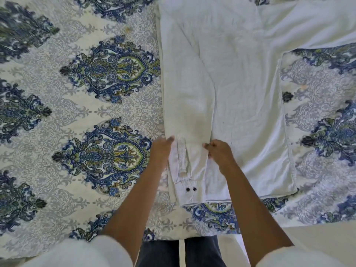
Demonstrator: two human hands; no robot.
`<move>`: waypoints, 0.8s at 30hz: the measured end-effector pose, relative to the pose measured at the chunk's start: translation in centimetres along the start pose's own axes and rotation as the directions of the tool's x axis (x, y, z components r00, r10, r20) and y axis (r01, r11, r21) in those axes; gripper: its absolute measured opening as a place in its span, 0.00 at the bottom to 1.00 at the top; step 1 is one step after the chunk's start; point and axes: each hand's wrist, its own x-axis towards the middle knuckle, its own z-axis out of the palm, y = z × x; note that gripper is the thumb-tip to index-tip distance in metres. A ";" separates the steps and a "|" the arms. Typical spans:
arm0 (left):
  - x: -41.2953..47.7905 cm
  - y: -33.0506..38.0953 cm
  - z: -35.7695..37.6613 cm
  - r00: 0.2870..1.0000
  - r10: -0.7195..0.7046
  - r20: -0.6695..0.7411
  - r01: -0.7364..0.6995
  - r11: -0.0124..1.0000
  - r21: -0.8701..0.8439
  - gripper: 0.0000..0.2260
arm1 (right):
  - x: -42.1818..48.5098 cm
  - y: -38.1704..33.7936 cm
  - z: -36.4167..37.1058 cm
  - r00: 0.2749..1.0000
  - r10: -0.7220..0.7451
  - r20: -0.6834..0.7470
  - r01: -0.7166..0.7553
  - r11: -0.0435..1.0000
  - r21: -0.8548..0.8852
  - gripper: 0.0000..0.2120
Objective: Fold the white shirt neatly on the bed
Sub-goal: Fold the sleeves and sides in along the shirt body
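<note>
Shirt sleeve (189, 162) is pinched by left hand (161, 151) and right hand (220, 154).

White sleeves (92, 251) (pushed up the forearms) above dark trousers (181, 253).

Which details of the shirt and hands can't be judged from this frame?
Head view:
white shirt: upper part cut off by the top edge.
left hand: fingertips motion-blurred; grip on the sleeve unclear.
right hand: its curled fingers hide any pinch.
</note>
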 end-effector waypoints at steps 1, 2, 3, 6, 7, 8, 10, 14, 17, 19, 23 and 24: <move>1.5 1.7 -0.3 1.000 -0.014 -0.015 0.013 0.998 -0.058 0.15 | 1.2 -1.2 -0.1 1.000 0.001 -0.027 0.000 0.999 0.049 0.09; 3.0 3.7 -0.6 1.000 -0.009 -0.020 0.007 0.994 -0.106 0.16 | 2.5 -2.6 -0.4 0.999 0.008 -0.047 -0.004 0.996 0.084 0.10; 4.4 5.3 -0.9 1.000 -0.004 -0.012 0.002 0.990 -0.142 0.15 | 3.8 -3.9 -0.6 0.998 0.010 -0.067 -0.002 0.994 0.112 0.12; 8.3 9.8 -1.5 0.999 0.006 -0.043 -0.015 0.975 -0.220 0.20 | 7.2 -8.4 -1.2 0.995 -0.022 -0.101 0.042 0.978 0.202 0.08; 9.4 11.2 -1.8 0.999 0.022 -0.033 -0.029 0.971 -0.237 0.24 | 8.4 -9.9 -1.5 0.994 -0.016 -0.111 0.044 0.966 0.256 0.10; 10.7 12.6 -2.1 0.999 0.048 -0.015 -0.050 0.969 -0.243 0.26 | 9.1 -11.4 -1.7 0.993 0.008 -0.117 0.029 0.951 0.309 0.14; 12.9 15.4 -2.5 0.992 0.121 0.031 -0.108 0.953 -0.283 0.30 | 10.7 -13.7 -2.2 0.992 0.038 -0.120 0.013 0.918 0.396 0.18; 15.5 21.1 -3.2 0.981 0.195 0.011 -0.182 0.930 -0.321 0.24 | 13.1 -16.5 -3.1 0.992 0.116 -0.048 -0.080 0.881 0.467 0.18; 18.3 25.4 -3.8 0.973 0.230 -0.035 -0.227 0.905 -0.359 0.22 | 13.7 -17.1 -3.4 0.988 0.127 0.087 -0.151 0.910 0.385 0.15; 20.8 27.6 -4.1 0.971 0.231 -0.056 -0.235 0.894 -0.381 0.20 | 14.1 -16.9 -3.5 0.989 0.124 0.078 -0.144 0.925 0.353 0.14; 22.4 31.2 -4.7 0.961 0.257 -0.099 -0.275 0.905 -0.325 0.15 | 14.9 -15.9 -2.8 0.989 -0.037 -0.146 0.064 0.981 0.185 0.08; 22.9 31.9 -4.7 0.960 0.258 -0.111 -0.280 0.906 -0.316 0.15 | 14.9 -15.5 -2.5 0.973 -0.102 -0.208 0.120 0.990 0.076 0.10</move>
